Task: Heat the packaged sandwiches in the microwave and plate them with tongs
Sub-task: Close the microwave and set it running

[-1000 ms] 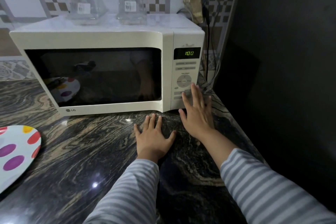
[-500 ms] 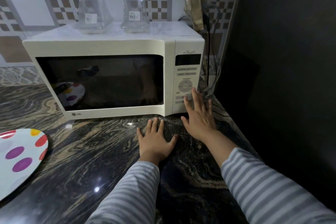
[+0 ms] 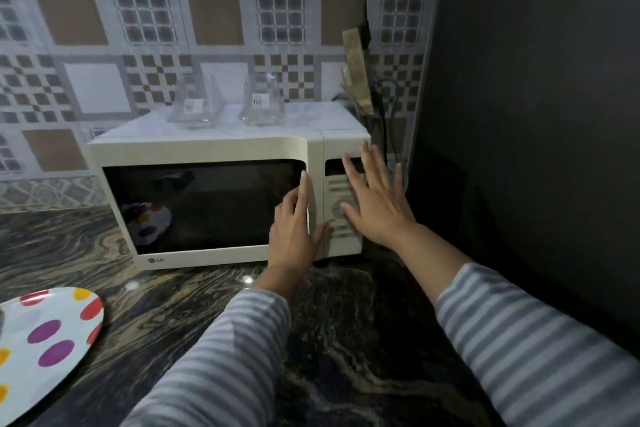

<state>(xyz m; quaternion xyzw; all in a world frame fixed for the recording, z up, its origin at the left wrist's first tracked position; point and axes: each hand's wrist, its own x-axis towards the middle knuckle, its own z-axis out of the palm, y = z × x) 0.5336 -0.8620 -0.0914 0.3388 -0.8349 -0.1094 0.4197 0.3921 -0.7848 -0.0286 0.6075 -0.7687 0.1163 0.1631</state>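
Both hands have lifted off the countertop (image 3: 346, 340): left hand (image 3: 294, 225) lies flat, fingers together, on the microwave (image 3: 207, 149) door edge; right hand (image 3: 375, 199), fingers spread, covers the control panel at 3 o'clock. Sandwiches not visible; plate (image 3: 52, 340) waits at 8 o'clock. Steady the door, then open it slowly

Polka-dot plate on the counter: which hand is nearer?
Left. The left hand rests on the microwave door's right edge, well to the right of the polka-dot plate. The right hand is farther right, over the control panel.
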